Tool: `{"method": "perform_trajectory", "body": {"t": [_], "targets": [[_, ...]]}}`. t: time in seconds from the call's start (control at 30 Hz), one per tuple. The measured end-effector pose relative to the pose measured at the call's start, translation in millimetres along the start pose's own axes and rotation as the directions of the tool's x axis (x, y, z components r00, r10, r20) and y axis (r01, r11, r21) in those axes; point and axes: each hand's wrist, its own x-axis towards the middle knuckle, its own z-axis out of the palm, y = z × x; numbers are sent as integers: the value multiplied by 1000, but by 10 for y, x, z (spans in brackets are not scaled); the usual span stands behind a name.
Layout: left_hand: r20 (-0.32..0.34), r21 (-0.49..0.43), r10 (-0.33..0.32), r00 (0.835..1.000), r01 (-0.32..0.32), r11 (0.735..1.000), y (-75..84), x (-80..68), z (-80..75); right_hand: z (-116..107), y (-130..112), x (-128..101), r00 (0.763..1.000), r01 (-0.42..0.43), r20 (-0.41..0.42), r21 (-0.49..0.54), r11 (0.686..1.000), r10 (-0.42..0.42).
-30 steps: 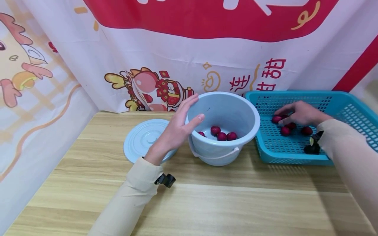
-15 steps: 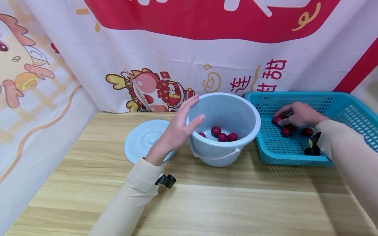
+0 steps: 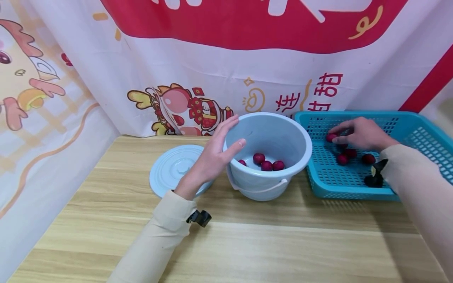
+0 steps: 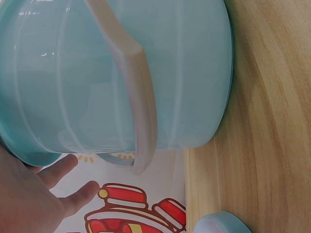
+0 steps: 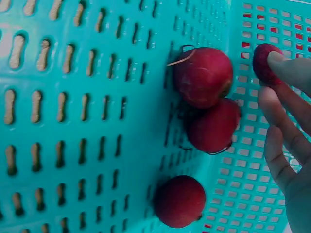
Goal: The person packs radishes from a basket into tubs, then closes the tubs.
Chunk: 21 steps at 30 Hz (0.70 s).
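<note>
Fingers of my left hand (image 3: 212,157) lie straight and spread against the outside of the pale blue bucket (image 3: 279,133), the thumb hooked over the rim and the forearm angled up from the lower left. It clutches nothing; it only presses flat on the wall. The left wrist view shows the same bucket wall and its white handle (image 4: 131,87) just past my fingertips (image 4: 73,196). Behind that wrist lies the round lid (image 3: 170,167), flat on the wooden table (image 3: 265,243).

My right hand (image 3: 357,133) reaches over the teal basket (image 3: 417,133), palm down, arm stretched in from the right. Thumb and forefinger pinch one small red fruit (image 3: 331,137), lifted clear of the mesh floor. Under the palm three more fruits (image 3: 345,156) rest in the basket; from the right wrist camera two of them touch, the third sits apart. Inside the bucket, beyond my left thumb, several red fruits (image 3: 266,162) sit on the bottom.
</note>
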Motion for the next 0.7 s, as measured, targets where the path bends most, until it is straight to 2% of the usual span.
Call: {"method": "perform_trajectory", "body": {"t": [0.47, 0.7], "targets": [[1, -11, 4, 1000, -4, 1000, -11, -1, 14, -102, -237, -110, 989, 7, -148, 70, 998, 4], [-2, -4, 2, 1000, -2, 1000, 2, -2, 11, -122, -451, -175, 966, 94, -248, 95, 991, -68]]}}
